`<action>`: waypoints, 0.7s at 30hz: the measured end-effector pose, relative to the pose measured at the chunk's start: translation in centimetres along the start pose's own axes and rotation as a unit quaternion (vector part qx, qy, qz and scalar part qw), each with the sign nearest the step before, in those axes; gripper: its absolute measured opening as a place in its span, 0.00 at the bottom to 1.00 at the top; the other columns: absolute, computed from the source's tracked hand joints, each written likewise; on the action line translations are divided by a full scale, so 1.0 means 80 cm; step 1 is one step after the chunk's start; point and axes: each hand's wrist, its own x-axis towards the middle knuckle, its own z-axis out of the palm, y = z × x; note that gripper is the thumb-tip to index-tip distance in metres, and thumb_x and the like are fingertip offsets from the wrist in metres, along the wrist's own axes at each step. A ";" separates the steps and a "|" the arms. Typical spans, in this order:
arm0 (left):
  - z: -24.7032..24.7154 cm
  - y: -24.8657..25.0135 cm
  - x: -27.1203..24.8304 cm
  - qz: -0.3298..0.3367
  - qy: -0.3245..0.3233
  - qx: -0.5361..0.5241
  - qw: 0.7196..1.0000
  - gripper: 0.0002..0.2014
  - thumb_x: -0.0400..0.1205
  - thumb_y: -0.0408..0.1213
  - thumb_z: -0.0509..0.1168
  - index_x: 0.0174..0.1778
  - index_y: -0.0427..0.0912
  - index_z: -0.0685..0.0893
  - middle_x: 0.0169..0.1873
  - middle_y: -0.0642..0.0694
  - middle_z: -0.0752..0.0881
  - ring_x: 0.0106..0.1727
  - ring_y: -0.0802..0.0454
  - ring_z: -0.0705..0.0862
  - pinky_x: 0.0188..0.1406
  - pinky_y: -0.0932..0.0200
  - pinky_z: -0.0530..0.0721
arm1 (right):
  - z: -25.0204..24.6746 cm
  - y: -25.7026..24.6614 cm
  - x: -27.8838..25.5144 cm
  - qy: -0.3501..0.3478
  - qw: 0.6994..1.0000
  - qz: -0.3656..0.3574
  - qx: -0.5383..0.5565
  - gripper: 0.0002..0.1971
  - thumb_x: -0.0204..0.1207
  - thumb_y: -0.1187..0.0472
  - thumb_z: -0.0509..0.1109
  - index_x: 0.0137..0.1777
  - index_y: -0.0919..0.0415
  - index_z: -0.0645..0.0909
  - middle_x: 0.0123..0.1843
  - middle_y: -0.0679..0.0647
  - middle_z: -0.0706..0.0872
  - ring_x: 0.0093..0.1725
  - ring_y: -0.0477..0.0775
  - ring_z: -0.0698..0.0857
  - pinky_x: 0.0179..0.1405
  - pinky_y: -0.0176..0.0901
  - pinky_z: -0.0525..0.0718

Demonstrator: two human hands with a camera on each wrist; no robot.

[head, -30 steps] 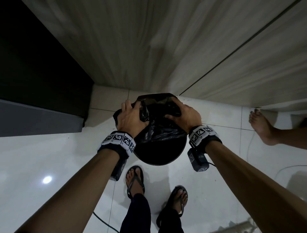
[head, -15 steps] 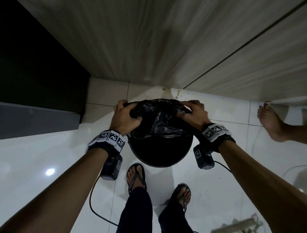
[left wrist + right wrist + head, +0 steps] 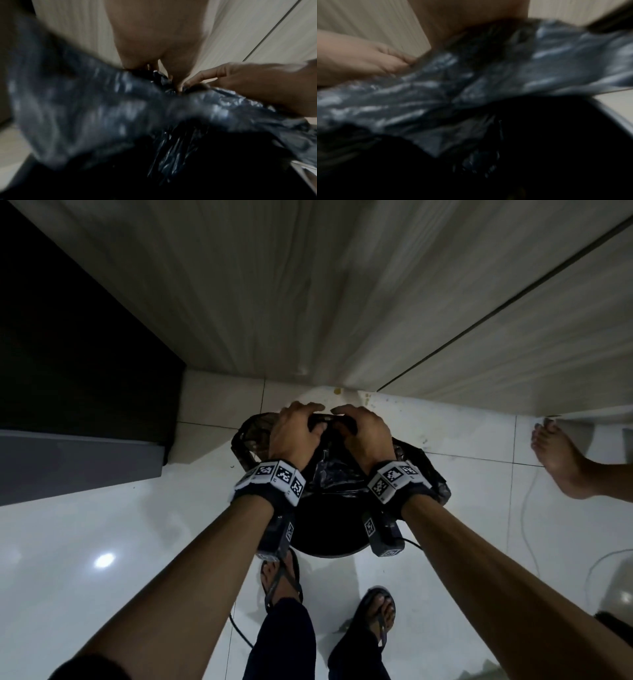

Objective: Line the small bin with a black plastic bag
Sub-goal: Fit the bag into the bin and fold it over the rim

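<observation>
A small round black bin [image 3: 329,529] stands on the white tiled floor, with a crinkled black plastic bag [image 3: 334,474] draped over its mouth. My left hand [image 3: 296,429] and right hand [image 3: 363,431] sit close together at the bin's far rim, fingers curled over the bag's edge. In the left wrist view the bag [image 3: 106,108] is bunched under my left hand [image 3: 154,44], and the right hand [image 3: 240,83] pinches it beside. The right wrist view is blurred: bag [image 3: 488,83], left hand [image 3: 359,59]. Bag folds hang out on both sides of the bin.
A wood-grain cabinet front [image 3: 342,285] rises just behind the bin. A dark panel [image 3: 75,354] stands at left. Another person's bare foot [image 3: 561,460] is at right, with a white cable [image 3: 527,518] on the floor. My sandalled feet [image 3: 281,580] stand just before the bin.
Both hands moved from the bin's left and right sides toward each other at its far rim, carrying the bag's edge along. The view has tilted down slightly.
</observation>
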 end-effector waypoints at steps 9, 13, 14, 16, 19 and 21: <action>0.001 -0.076 -0.033 -0.108 -0.035 -0.022 0.993 0.24 0.77 0.34 0.63 0.70 0.56 0.78 0.64 0.45 0.86 0.65 0.41 0.83 0.65 0.50 0.80 | 0.015 0.054 -0.022 0.019 1.000 -0.016 -0.018 0.20 0.83 0.49 0.61 0.75 0.44 0.73 0.60 0.60 0.87 0.57 0.66 0.85 0.53 0.55 0.84; -0.005 -0.096 -0.062 -0.120 -0.060 -0.036 0.990 0.29 0.77 0.41 0.68 0.76 0.59 0.71 0.67 0.47 0.85 0.67 0.43 0.82 0.70 0.47 0.78 | 0.014 0.073 -0.053 0.006 1.000 0.022 0.005 0.29 0.83 0.48 0.62 0.82 0.37 0.58 0.59 0.61 0.85 0.54 0.67 0.85 0.53 0.59 0.85; -0.003 -0.100 -0.069 -0.123 -0.063 -0.044 0.989 0.30 0.77 0.42 0.69 0.76 0.59 0.70 0.67 0.47 0.85 0.67 0.43 0.82 0.70 0.46 0.78 | 0.014 0.077 -0.062 0.002 0.999 0.033 0.011 0.31 0.83 0.49 0.63 0.82 0.36 0.54 0.61 0.61 0.84 0.55 0.67 0.85 0.55 0.59 0.85; 0.003 -0.106 -0.082 -0.134 -0.066 -0.060 0.987 0.32 0.77 0.42 0.70 0.77 0.59 0.68 0.67 0.46 0.84 0.67 0.42 0.82 0.70 0.47 0.78 | 0.015 0.085 -0.078 -0.001 0.998 0.050 0.025 0.34 0.83 0.51 0.63 0.83 0.35 0.50 0.64 0.60 0.85 0.58 0.68 0.86 0.57 0.59 0.84; 0.013 -0.113 -0.096 -0.148 -0.070 -0.076 0.984 0.35 0.75 0.41 0.72 0.78 0.56 0.67 0.69 0.45 0.82 0.69 0.41 0.80 0.71 0.47 0.77 | 0.019 0.097 -0.091 -0.012 0.996 0.079 0.042 0.38 0.82 0.58 0.65 0.85 0.41 0.46 0.59 0.63 0.88 0.54 0.69 0.87 0.51 0.52 0.81; 0.018 -0.114 -0.107 -0.149 -0.061 -0.085 0.983 0.37 0.75 0.41 0.72 0.80 0.55 0.64 0.71 0.45 0.81 0.70 0.42 0.79 0.72 0.45 0.76 | 0.018 0.102 -0.097 -0.012 0.994 0.093 0.051 0.41 0.80 0.60 0.66 0.85 0.47 0.45 0.57 0.63 0.88 0.53 0.68 0.86 0.47 0.47 0.77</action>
